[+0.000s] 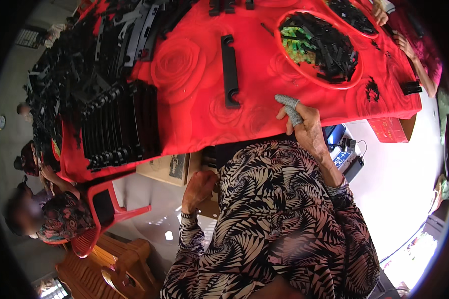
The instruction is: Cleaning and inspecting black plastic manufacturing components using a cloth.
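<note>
My left hand (200,192) is below the table's front edge, beside a cardboard box and next to my patterned clothing. Its fingers are curled in, and whatever they may hold is hidden. Over the table's front edge, my right hand (307,127) has its fingers apart, with grey coverings on two of them. Nothing shows in its grasp. A long flat black plastic strip (229,72), notched at both ends, lies alone on the red tablecloth (184,112), ahead and to the left of my right hand.
A row of black plastic strips (117,124) and a large heap of black parts (70,74) cover the table's left. A red-rimmed basket (356,82) holds black and green pieces at the right. Other people's hands (406,45) are at the far right. A red chair (105,214) stands left.
</note>
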A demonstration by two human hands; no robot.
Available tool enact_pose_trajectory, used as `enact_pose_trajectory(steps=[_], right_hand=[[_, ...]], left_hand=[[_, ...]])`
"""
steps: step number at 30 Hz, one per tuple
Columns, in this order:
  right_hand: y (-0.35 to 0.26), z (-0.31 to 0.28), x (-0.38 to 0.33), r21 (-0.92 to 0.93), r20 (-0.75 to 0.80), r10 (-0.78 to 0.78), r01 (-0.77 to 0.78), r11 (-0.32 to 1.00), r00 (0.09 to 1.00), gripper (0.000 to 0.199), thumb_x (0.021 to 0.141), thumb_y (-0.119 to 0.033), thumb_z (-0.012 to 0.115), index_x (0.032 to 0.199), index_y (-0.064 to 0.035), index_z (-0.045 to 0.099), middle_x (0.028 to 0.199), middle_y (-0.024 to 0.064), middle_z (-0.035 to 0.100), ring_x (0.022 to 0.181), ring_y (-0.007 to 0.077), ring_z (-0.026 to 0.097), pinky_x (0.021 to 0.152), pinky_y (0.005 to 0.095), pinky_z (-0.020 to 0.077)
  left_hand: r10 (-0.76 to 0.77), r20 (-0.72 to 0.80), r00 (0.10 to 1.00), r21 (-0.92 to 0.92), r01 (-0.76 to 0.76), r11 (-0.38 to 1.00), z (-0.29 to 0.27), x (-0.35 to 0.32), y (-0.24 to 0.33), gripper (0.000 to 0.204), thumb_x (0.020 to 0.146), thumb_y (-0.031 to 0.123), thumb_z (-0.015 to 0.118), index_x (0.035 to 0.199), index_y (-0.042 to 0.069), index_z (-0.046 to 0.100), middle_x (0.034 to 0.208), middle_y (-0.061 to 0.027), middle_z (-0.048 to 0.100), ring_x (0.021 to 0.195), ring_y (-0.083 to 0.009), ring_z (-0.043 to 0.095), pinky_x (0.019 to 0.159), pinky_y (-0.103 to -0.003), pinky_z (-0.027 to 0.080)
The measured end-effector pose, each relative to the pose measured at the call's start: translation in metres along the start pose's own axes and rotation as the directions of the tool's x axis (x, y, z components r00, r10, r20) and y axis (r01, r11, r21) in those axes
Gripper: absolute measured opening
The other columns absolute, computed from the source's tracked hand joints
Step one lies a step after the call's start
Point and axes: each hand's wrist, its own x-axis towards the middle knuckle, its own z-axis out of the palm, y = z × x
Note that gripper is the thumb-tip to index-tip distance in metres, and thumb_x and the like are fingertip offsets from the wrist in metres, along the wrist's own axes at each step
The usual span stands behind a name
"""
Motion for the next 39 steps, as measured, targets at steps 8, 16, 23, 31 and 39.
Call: enact_pose_trajectory(steps=[8, 16, 23, 31, 39], right_hand=[[-0.003, 0.002, 0.003, 0.064, 0.008, -0.091, 0.09, 0.994, 0.996, 0.036, 0.088, 0.01, 0.054, 0.12, -0.0028, 0.061, 0.068, 0.0063, 0.061, 0.056, 0.0102, 0.049, 0.053, 0.0249, 0.0438], [-0.009, 0.001, 0.003, -0.082, 0.033, 0.052, -0.049, 0.995, 0.998, 0.034, 0.087, 0.01, 0.053, 0.117, -0.0018, 0.062, 0.069, 0.011, 0.064, 0.057, 0.0152, 0.057, 0.057, 0.0288, 0.0486], [-0.009, 0.002, 0.005, -0.021, -0.021, -0.018, 0.018, 1.0, 1.0, 0.028, 0.085, 0.004, 0.064, 0.113, 0.0031, 0.061, 0.084, 0.018, 0.07, 0.067, 0.0175, 0.065, 0.062, 0.0295, 0.0515], [0.003, 0.005, 0.003, 0.003, -0.042, -0.103, 0.103, 0.995, 0.994, 0.037, 0.085, 0.011, 0.058, 0.12, -0.0014, 0.06, 0.077, 0.0077, 0.066, 0.067, 0.0092, 0.059, 0.062, 0.0241, 0.0491], [0.0, 0.002, 0.004, -0.102, -0.014, -0.052, 0.05, 0.994, 0.999, 0.033, 0.082, 0.011, 0.061, 0.113, 0.0009, 0.061, 0.092, 0.02, 0.07, 0.083, 0.0236, 0.071, 0.069, 0.0307, 0.0542]], left_hand=[[0.218, -0.314, 0.924, -0.345, -0.325, 0.88, 0.001, 0.04, 0.115, 0.018, 0.094, 0.014, 0.058, 0.103, -0.002, 0.061, 0.077, -0.0036, 0.062, 0.065, -0.009, 0.055, 0.061, -0.023, 0.045], [0.56, -0.625, 0.545, 0.361, -0.434, 0.825, -0.008, 0.121, 0.183, 0.038, 0.086, 0.018, 0.068, 0.115, -0.002, 0.053, 0.1, -0.0196, 0.056, 0.085, -0.0325, 0.059, 0.071, -0.041, 0.05], [0.546, -0.596, 0.588, 0.584, -0.149, 0.798, -0.024, 0.153, 0.19, 0.065, 0.081, 0.038, 0.071, 0.12, -0.007, 0.047, 0.107, -0.0254, 0.054, 0.097, -0.0434, 0.057, 0.077, -0.049, 0.049], [0.298, -0.504, 0.81, -0.233, -0.46, 0.857, -0.035, 0.164, 0.166, 0.037, 0.084, 0.022, 0.071, 0.109, -0.004, 0.061, 0.087, -0.0027, 0.063, 0.081, -0.0109, 0.059, 0.065, -0.026, 0.048], [0.316, -0.365, 0.876, -0.714, -0.482, 0.508, -0.024, 0.14, 0.163, 0.032, 0.088, 0.02, 0.069, 0.113, 0.002, 0.059, 0.091, -0.0002, 0.06, 0.08, -0.0093, 0.058, 0.071, -0.025, 0.05]])
